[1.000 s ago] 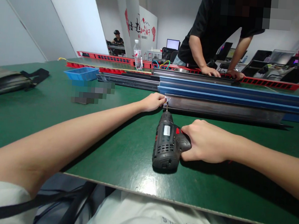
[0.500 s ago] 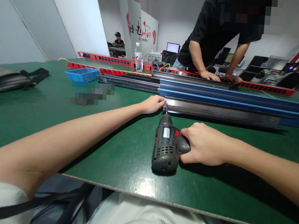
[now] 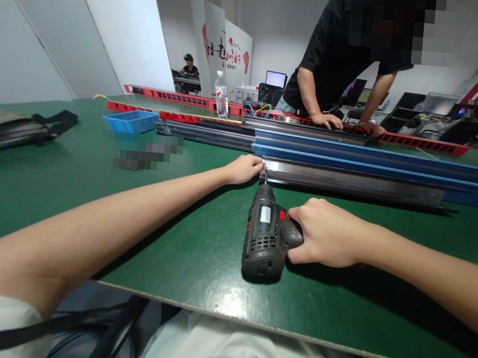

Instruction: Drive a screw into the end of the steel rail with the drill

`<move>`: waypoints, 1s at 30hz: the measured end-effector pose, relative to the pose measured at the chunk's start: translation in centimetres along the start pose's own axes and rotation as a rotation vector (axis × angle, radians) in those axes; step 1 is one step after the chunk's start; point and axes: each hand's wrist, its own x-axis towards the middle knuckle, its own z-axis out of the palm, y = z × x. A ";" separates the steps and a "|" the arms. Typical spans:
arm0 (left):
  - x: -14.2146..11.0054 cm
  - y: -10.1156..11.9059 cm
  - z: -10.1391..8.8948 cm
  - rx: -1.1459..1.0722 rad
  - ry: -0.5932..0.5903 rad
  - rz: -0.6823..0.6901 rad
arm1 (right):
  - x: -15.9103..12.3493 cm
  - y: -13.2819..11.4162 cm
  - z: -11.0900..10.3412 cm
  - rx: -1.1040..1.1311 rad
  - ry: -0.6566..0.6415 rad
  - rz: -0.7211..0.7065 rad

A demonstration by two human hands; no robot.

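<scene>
In my right hand is the grip of a black cordless drill, which lies on its side with its chuck pointing away from me. The drill's bit meets the left end of a dark, shiny metal profile. My left hand is closed at that same end, its fingertips gripping the profile's edge just left of the bit tip. Whether a screw sits at the tip is too small to tell. Behind the profile runs a long blue profile, with dark strips to its left.
A blue tray stands on the green table, left of the strips. Farther back are a water bottle and red slotted rails. A bag lies at far left. Across the table, a person in black leans over with both hands down.
The drill and both my hands keep nearly the same place, with the bit still at the profile's end. Across the table, the other person's hand has shifted slightly left.
</scene>
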 end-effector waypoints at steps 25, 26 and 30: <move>0.3 -0.1 0.0 0.049 -0.007 0.006 | -0.1 0.0 -0.3 -0.020 -0.005 -0.005; 0.3 -0.1 0.0 0.051 -0.009 0.005 | -0.1 0.0 -0.3 -0.021 -0.006 -0.007; 0.3 0.0 0.0 0.066 -0.008 0.000 | 0.0 0.0 -0.3 -0.020 -0.018 -0.014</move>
